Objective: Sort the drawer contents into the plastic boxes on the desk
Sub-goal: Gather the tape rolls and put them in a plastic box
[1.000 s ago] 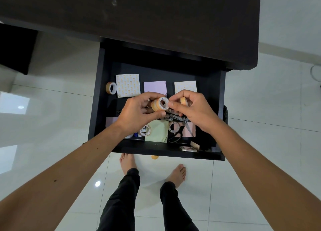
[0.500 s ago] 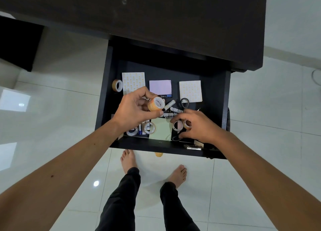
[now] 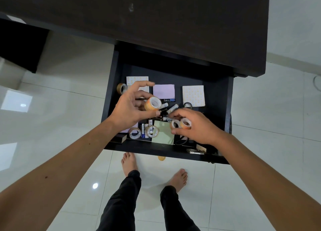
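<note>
The black drawer (image 3: 111, 84) stands pulled out from under the dark desk (image 3: 156, 22). My left hand (image 3: 128, 110) holds a small orange tape roll (image 3: 152, 103) between thumb and fingers above the drawer's middle. My right hand (image 3: 196, 124) is low in the drawer, fingers closed around two small tape rolls (image 3: 180, 123). Beneath lie several batteries (image 3: 171, 109), a green sticky pad (image 3: 162, 132), two clear tape rolls (image 3: 152, 131), a brown tape roll (image 3: 121, 88), a purple pad (image 3: 164, 91) and patterned pads (image 3: 193, 95). No plastic boxes are in view.
Black scissor handles (image 3: 181, 141) show under my right hand. A small box (image 3: 195, 150) lies at the drawer's front right corner. My bare feet (image 3: 128, 163) stand on the glossy white tile floor (image 3: 52, 109) below the drawer front.
My right hand dropped from the roll held in the left hand down into the drawer and closed on two tape rolls. The left hand kept its orange roll, fingers spreading slightly.
</note>
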